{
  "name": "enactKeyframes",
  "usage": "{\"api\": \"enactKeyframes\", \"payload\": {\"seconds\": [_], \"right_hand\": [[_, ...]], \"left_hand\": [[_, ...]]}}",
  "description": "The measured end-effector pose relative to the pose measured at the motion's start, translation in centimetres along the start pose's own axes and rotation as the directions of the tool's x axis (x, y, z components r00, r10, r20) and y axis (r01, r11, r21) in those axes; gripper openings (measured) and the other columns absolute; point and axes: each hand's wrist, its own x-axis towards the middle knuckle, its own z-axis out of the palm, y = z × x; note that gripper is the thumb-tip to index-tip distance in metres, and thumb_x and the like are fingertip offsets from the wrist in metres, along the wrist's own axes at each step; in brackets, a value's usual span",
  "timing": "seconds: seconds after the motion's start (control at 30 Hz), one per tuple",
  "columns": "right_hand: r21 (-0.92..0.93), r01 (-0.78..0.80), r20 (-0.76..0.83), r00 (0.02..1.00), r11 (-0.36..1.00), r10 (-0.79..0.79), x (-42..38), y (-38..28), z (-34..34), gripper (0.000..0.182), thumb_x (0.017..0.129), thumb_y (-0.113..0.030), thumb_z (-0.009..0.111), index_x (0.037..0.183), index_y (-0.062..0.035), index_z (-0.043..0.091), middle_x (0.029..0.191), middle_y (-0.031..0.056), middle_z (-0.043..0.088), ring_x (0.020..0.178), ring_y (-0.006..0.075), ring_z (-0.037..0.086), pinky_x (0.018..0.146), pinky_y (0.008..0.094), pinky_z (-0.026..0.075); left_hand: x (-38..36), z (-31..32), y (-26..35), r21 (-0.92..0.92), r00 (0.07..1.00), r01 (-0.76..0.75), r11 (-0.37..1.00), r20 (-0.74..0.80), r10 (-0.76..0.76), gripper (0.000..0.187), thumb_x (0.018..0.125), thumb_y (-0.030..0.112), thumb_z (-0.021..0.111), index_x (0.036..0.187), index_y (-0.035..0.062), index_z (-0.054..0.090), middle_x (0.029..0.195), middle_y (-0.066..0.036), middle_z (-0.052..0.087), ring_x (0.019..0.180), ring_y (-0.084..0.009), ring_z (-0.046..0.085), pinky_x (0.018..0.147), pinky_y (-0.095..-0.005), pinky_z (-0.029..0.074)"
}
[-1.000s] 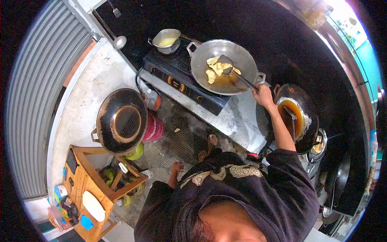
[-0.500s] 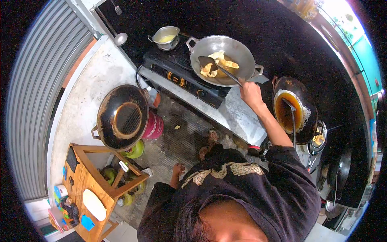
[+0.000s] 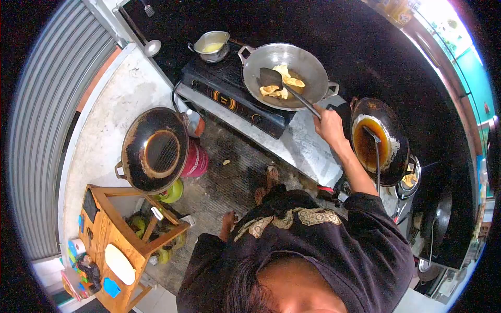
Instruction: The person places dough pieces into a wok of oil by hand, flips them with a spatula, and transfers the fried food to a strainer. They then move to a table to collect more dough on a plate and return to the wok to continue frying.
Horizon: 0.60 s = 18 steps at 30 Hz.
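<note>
My right hand [image 3: 330,125] is closed round the handle of a dark spatula [image 3: 272,76]. The spatula's blade is inside a large silver wok [image 3: 310,68] on the black gas stove [image 3: 228,98], over pale yellow fried pieces [image 3: 295,82] lying in a little oil. Down by my left side hangs my left hand [image 3: 228,221], near no object; its fingers are small and partly curled, and nothing shows in them.
A wok of brown oil [image 3: 370,148] with a ladle stands at right, beside a bowl of fried pieces [image 3: 410,180]. A small pot [image 3: 213,47] sits on the stove. An empty dark wok [image 3: 134,161] and a wooden table [image 3: 107,235] are at left.
My right hand has moved slightly down and right with the spatula. Its blade has shifted across the fried pieces, which lie a little differently. The whole view has drifted slightly.
</note>
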Motion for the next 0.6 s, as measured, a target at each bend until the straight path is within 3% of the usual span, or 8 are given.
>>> {"api": "enactKeyframes", "payload": {"seconds": [0.13,0.23,0.33,0.43,0.53,0.6], "right_hand": [[0.029,0.006,0.002,1.0,1.0,-0.006,0.1,0.7,-0.8,0.033,0.073,-0.009,0.061,0.105,-0.0023,0.061,0.066,0.0241,0.058,0.065,0.0394,0.059,0.063,0.0446,0.048],[0.059,0.017,0.023,1.0,0.998,-0.018,-0.1,1.7,-1.1,0.031,0.074,-0.009,0.06,0.104,-0.0029,0.061,0.067,0.0242,0.058,0.065,0.0397,0.058,0.063,0.0446,0.048],[0.006,0.006,0.061,0.998,1.0,-0.006,-0.6,2.8,-0.9,0.03,0.074,-0.009,0.06,0.103,-0.0034,0.062,0.069,0.0243,0.058,0.066,0.0398,0.058,0.063,0.0451,0.047],[-0.033,-0.045,0.063,0.997,0.998,0.047,-0.7,4.4,-0.5,0.03,0.074,-0.01,0.06,0.103,-0.0036,0.061,0.073,0.0248,0.059,0.069,0.0395,0.059,0.065,0.0453,0.048],[-0.115,-0.154,0.068,0.984,0.981,0.163,-0.1,5.5,-0.7,0.031,0.074,-0.011,0.06,0.103,-0.0036,0.061,0.078,0.0252,0.06,0.073,0.0388,0.06,0.067,0.0451,0.048],[-0.096,-0.186,0.017,0.982,0.978,0.189,0.5,6.8,-0.2,0.031,0.073,-0.012,0.06,0.103,-0.0036,0.062,0.079,0.0249,0.061,0.075,0.0384,0.06,0.068,0.0447,0.048]], "left_hand": [[0.7,1.1,2.9,-0.027,0.998,0.061,0.998,0.026,-0.06,0.031,0.089,0.026,0.044,0.102,-0.0008,0.054,0.074,-0.012,0.059,0.059,-0.0215,0.054,0.05,-0.0361,0.044],[1.5,1.3,3.6,-0.059,0.993,-0.08,0.995,0.088,0.085,0.029,0.089,0.024,0.045,0.1,-0.0012,0.054,0.072,-0.011,0.058,0.054,-0.0197,0.051,0.046,-0.0347,0.041],[5.9,1.8,2.6,-0.205,0.998,-0.044,0.978,0.034,0.052,0.029,0.089,0.025,0.047,0.098,-0.0014,0.055,0.07,-0.011,0.057,0.051,-0.0193,0.05,0.044,-0.0339,0.04],[4.3,2.0,4.5,-0.067,0.984,-0.177,0.982,-0.019,0.176,0.03,0.089,0.027,0.05,0.099,-0.0006,0.055,0.07,-0.011,0.057,0.051,-0.0199,0.051,0.044,-0.0338,0.041],[9.2,1.7,2.9,-0.215,0.991,0.085,0.973,0.117,-0.06,0.032,0.089,0.029,0.049,0.101,0.0,0.055,0.07,-0.011,0.058,0.052,-0.021,0.053,0.046,-0.0354,0.044],[8.5,1.8,2.9,-0.18,0.994,0.043,0.983,0.111,-0.024,0.032,0.09,0.029,0.046,0.101,0.0002,0.055,0.071,-0.011,0.059,0.054,-0.0218,0.054,0.048,-0.0367,0.046]]}}
